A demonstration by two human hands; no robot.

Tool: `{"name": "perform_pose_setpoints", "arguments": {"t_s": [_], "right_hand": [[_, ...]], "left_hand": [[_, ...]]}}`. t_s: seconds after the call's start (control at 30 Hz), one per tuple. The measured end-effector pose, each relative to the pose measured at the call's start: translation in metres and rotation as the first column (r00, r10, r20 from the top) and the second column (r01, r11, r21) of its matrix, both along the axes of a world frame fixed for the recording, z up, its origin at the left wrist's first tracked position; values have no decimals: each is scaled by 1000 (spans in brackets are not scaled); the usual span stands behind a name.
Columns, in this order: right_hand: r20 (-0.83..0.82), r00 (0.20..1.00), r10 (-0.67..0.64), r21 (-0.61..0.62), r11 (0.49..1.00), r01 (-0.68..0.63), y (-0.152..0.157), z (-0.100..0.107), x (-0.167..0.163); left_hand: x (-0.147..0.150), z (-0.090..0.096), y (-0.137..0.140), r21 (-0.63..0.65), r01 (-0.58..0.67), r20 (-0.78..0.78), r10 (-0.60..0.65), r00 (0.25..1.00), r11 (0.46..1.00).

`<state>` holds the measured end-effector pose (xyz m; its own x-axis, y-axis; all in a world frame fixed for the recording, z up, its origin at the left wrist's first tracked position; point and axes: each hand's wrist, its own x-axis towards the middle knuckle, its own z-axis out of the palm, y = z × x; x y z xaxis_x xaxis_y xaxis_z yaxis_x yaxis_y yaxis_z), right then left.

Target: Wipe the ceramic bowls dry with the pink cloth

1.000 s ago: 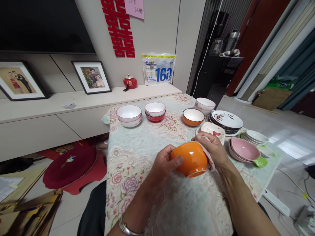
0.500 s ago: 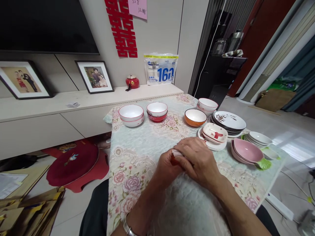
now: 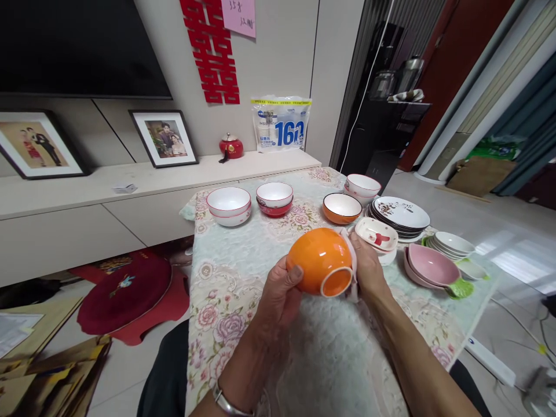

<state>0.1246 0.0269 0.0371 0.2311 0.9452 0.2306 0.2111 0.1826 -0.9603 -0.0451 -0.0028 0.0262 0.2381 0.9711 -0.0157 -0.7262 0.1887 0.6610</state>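
Note:
An orange bowl (image 3: 319, 258) is held up over the table, tipped so that its outside and white-rimmed foot face me. My left hand (image 3: 282, 284) grips its left edge, thumb on the outer wall. On the right side, my right hand (image 3: 367, 266) presses a pale cloth (image 3: 353, 272) against the bowl; its fingertips are partly hidden behind the bowl and cloth. Just beyond stands another orange bowl (image 3: 342, 207) with a white inside. Near my right hand, small rectangular dishes (image 3: 376, 231) with a red pattern rest on white plates.
On the flowered tablecloth (image 3: 226, 278) stand stacked white bowls (image 3: 229, 204), a white bowl on a red one (image 3: 274, 200), more white bowls (image 3: 364, 186), dark-edged plates (image 3: 402, 214), pink bowls (image 3: 432, 266) and small green-white dishes (image 3: 454, 243). A red stool (image 3: 125, 295) is at the left.
The orange bowl has turned and come into full view, its underside now showing. My hands have moved apart to its two sides, and the right one holds the cloth at its edge.

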Motion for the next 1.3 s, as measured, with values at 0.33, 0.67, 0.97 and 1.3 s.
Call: {"name": "perform_pose_setpoints", "arguments": {"t_s": [0.33, 0.67, 0.97, 1.3], "right_hand": [[801, 596, -61, 402, 792, -460, -32, 21, -22], [63, 989, 131, 120, 983, -138, -4, 16, 11], [-99, 995, 3, 93, 996, 7, -1, -6, -12], [629, 768, -125, 462, 854, -239, -18, -12, -32]], "left_hand": [[6, -12, -1, 82, 0, -172, 14, 985, 997], [2, -8, -4, 29, 54, -161, -49, 986, 998], [2, -5, 3, -55, -76, 165, 84, 983, 996], [5, -5, 12, -247, 2, 342, 85, 936, 969]]}}
